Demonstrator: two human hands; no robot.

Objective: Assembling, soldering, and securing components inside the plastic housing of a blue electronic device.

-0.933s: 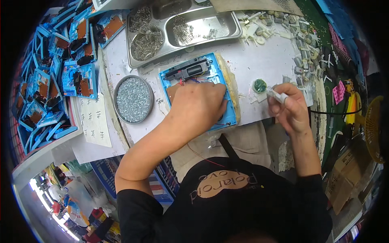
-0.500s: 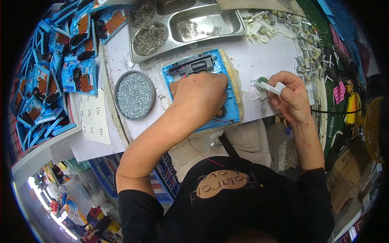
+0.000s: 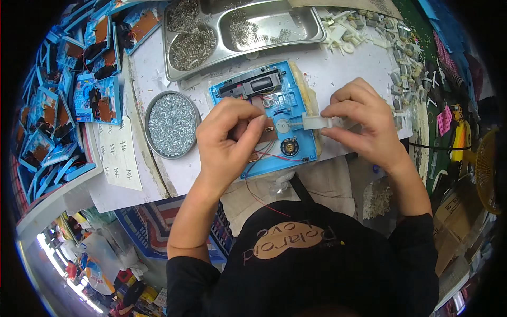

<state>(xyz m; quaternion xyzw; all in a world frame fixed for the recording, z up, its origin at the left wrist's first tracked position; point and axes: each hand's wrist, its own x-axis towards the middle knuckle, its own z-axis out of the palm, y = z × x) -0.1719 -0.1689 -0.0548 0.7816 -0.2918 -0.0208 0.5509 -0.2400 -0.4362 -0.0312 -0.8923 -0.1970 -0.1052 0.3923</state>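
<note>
A blue plastic housing (image 3: 256, 168) lies on the table in front of me, its inside facing up. It holds a black-and-grey mechanism (image 3: 257, 85), a brown circuit board (image 3: 268, 128), thin wires and a round speaker (image 3: 289, 148). My right hand (image 3: 367, 119) grips the outer end of a white plastic plunger (image 3: 315, 122) between thumb and fingers. A spring (image 3: 297, 123) at the plunger's inner end reaches toward a pale round part (image 3: 283, 126) in the housing. Over the housing's left side, my left hand (image 3: 227, 140) has thumb and forefinger pinched; whatever lies between them is hidden.
A round dish (image 3: 172, 125) of small metal pins stands left of the housing. Behind sits a steel tray (image 3: 311, 39) with springs in its compartments. White plastic parts (image 3: 346, 39) and small motors (image 3: 398, 79) lie at the back right. Blue housings (image 3: 100, 98) are heaped at the left.
My right hand has brought the white plunger leftward to the housing's right edge. My left hand has drawn back to the left, uncovering the housing's middle and the speaker.
</note>
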